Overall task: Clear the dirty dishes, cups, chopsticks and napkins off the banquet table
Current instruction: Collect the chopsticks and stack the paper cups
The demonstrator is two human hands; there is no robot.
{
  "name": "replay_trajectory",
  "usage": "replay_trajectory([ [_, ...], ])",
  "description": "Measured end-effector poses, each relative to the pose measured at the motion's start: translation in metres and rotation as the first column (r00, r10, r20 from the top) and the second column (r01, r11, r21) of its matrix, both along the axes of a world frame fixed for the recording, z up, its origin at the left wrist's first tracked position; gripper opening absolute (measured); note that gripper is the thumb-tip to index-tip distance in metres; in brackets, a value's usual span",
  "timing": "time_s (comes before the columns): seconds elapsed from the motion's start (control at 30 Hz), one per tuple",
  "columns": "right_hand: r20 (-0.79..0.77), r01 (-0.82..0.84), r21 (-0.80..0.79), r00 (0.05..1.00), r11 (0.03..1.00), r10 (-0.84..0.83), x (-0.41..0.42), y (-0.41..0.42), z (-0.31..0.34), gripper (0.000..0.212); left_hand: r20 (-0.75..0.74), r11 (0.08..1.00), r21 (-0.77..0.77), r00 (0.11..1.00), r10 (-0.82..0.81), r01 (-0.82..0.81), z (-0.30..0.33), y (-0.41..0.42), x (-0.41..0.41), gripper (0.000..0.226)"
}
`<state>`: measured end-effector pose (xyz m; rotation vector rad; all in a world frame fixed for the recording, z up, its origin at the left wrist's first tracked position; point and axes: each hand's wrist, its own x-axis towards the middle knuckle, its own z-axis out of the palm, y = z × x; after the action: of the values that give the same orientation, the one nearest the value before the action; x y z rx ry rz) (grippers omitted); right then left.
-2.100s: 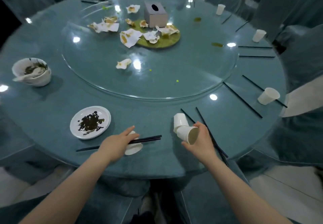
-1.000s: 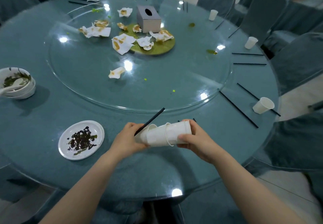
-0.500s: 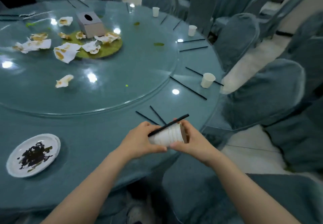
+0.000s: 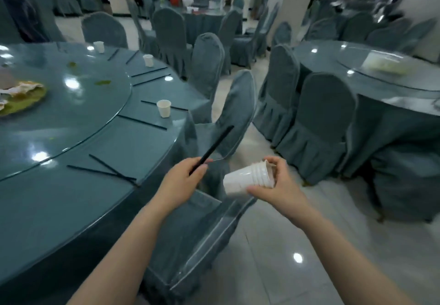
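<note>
The right hand wraps thumb and fingers round a stack of cups, tipped on its side with the mouths toward the palm; nesting them, I judge, lets one hand carry the lot. Just left of it, the left hand pinches chopsticks near their lower end, the tips pointing up and away from the body, so that gathered sticks stay clear of the cups. Both hands hang off the table edge, above a covered chair.

Left of the left hand, a loose crossed pair of sticks lies close to the rim, likely the nearest pickup. Farther ahead and to the left a single cup stands upright with sticks either side of it, and beyond that two more cups sit along the rim. Far left, soiled napkins lie on a green plate.
</note>
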<state>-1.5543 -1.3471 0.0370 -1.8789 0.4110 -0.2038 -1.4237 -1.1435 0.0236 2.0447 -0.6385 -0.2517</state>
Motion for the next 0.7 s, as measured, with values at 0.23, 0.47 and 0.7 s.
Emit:
replay_trajectory([
  [0.23, 0.03, 0.165, 0.038, 0.986, 0.986, -0.166, -0.043, -0.082, 0.008, 0.064, -0.06, 0.999, -0.022, 0.998, 0.036, -0.037, 0.01, -0.048, -0.016, 0.02],
  [0.47, 0.063, 0.163, 0.057, 0.984, 0.985, -0.166, 0.0, -0.137, 0.007, 0.073, -0.078, 0.98, -0.017, 0.977, 0.197, -0.199, -0.003, -0.072, 0.027, 0.02],
  [0.7, 0.085, 0.036, -0.07, 0.996, 0.997, -0.03, 0.095, -0.218, 0.009, 0.069, -0.128, 0.936, -0.001, 0.928, 0.349, -0.352, -0.028, -0.118, 0.111, 0.018],
])
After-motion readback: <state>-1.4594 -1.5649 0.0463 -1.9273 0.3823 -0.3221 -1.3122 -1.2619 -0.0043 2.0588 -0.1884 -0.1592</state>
